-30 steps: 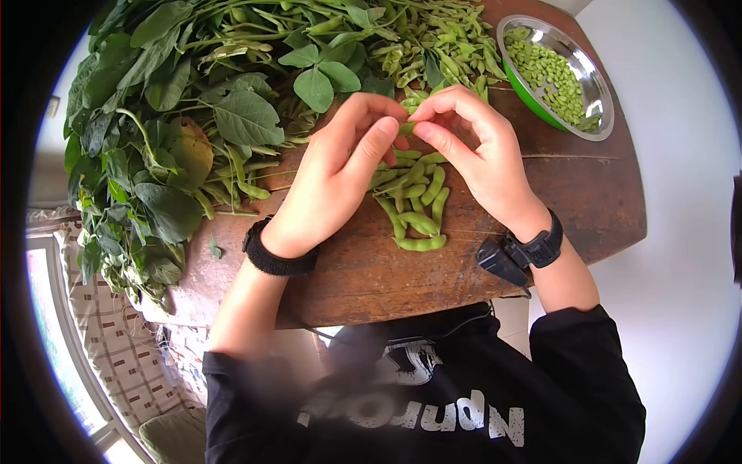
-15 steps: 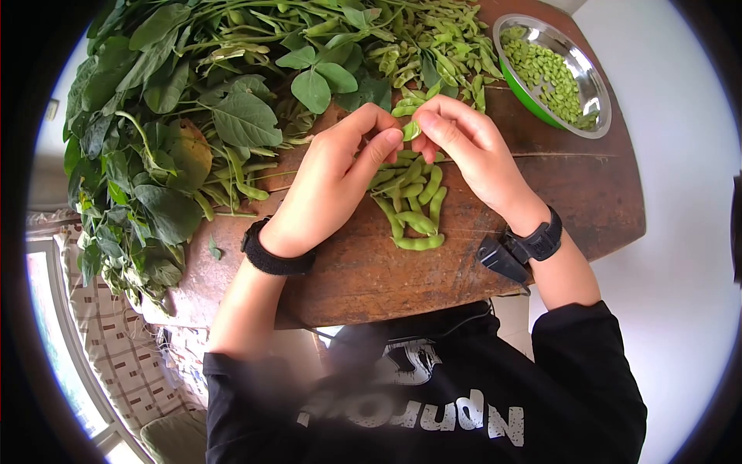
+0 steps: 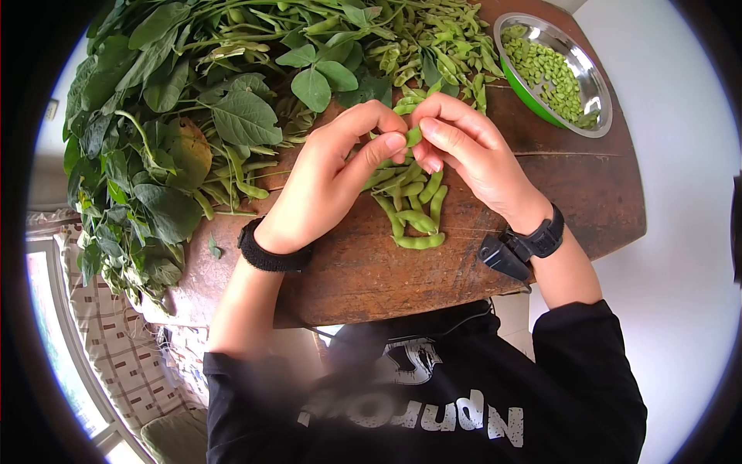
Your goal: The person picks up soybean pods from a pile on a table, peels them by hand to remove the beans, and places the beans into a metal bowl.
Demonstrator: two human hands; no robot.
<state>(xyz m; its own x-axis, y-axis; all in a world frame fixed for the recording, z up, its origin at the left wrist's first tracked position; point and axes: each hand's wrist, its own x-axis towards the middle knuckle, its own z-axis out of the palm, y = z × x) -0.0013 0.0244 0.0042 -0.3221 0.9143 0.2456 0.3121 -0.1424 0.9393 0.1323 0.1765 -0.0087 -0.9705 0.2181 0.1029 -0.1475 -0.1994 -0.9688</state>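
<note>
Between my two hands is a green soybean pod (image 3: 413, 137), pinched from both sides. My left hand (image 3: 345, 158) closes thumb and forefinger on its left end. At the other end, my right hand (image 3: 471, 151) grips it the same way, with the remaining fingers curled beneath. Directly below them a small pile of whole soybean pods (image 3: 417, 220) lies on the wooden table (image 3: 355, 278). The fingers partly cover the pod and the upper part of the pile.
A steel bowl with a green outside (image 3: 603, 85) stands at the back right, holding shelled beans (image 3: 549, 73). Leafy soybean plants (image 3: 170, 131) cover the table's left and back. More pods, many looking flattened, form a heap (image 3: 448, 46) behind my hands.
The pod has turned between my fingers: its pale opened side showed before, and now a smooth green side does. Both hands have shifted only slightly.
</note>
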